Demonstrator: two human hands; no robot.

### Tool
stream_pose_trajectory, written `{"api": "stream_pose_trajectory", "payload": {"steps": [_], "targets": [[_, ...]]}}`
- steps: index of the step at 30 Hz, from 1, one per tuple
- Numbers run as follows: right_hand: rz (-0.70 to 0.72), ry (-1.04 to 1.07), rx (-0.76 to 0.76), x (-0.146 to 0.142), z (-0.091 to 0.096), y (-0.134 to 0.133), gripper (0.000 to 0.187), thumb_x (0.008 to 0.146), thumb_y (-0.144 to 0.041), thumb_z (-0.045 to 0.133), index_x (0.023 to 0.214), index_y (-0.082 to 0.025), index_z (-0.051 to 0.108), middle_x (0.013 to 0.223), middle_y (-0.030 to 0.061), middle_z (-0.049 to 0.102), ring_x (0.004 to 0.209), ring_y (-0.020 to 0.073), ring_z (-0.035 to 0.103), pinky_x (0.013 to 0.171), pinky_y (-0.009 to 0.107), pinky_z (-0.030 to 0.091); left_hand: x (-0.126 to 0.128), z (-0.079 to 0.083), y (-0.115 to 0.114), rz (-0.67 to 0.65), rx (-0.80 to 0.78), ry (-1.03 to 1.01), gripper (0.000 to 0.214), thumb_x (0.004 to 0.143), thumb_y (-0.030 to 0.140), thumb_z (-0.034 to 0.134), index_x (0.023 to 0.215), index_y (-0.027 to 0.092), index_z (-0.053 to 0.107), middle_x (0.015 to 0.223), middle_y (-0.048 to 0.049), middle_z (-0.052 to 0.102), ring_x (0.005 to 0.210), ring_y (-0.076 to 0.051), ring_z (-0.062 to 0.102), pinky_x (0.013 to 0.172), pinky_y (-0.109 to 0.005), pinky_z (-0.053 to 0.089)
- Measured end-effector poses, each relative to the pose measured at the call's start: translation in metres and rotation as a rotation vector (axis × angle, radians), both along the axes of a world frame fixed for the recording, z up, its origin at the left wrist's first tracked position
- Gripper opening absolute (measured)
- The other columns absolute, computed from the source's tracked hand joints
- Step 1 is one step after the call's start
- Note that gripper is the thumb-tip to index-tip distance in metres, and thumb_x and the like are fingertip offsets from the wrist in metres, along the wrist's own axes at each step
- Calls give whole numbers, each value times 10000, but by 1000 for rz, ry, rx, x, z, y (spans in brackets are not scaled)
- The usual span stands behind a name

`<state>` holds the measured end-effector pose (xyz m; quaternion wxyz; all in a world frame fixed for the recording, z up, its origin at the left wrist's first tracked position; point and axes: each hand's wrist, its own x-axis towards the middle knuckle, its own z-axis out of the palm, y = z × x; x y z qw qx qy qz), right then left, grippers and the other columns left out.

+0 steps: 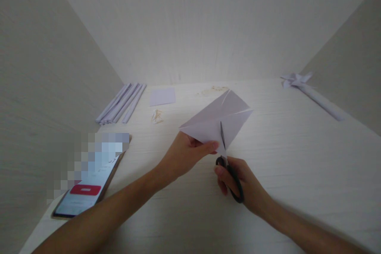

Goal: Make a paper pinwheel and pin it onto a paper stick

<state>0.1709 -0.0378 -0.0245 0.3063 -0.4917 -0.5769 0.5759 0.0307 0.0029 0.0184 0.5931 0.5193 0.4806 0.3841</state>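
My left hand point(187, 154) pinches the near edge of a folded pale lilac paper sheet point(217, 119), holding it up over the desk. My right hand point(241, 184) grips black-handled scissors point(229, 170), fingers through the loops. The scissor blades point away from me and cut into the paper from its near edge. Both forearms reach in from the bottom of the view.
A phone point(86, 184) with a lit screen lies at the near left. Several rolled paper sticks point(120, 103) lie at the back left, beside a small paper square point(162, 96) and paper scraps point(156, 116). A paper pinwheel point(297, 79) on a stick lies at the back right. Walls enclose the light wooden desk point(297, 158).
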Motion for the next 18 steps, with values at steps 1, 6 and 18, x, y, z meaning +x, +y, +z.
{"api": "stream_pose_trajectory", "payload": {"steps": [1,6,18], "targets": [[1,1,1,0,0,0,394,735,-515,482,543,-177,426,422,-38,433,393,82,401,386,206,309,0,0,0,0,0,2,94,604,219,639,652,144,610,636,-2,643,582,-125,594,590,-243,522],[-1,-3,-17,0,1,1,403,733,-517,484,528,-177,413,404,-43,416,370,70,366,368,201,284,0,-2,0,0,4,-1,95,605,228,641,646,147,613,636,-2,643,585,-127,596,590,-243,525],[-2,-30,-27,1,1,0,397,756,-473,481,511,-173,394,390,-48,383,353,54,322,355,200,235,0,-2,0,12,-13,-20,83,603,218,649,635,149,617,636,4,646,582,-115,592,584,-221,524]]}}
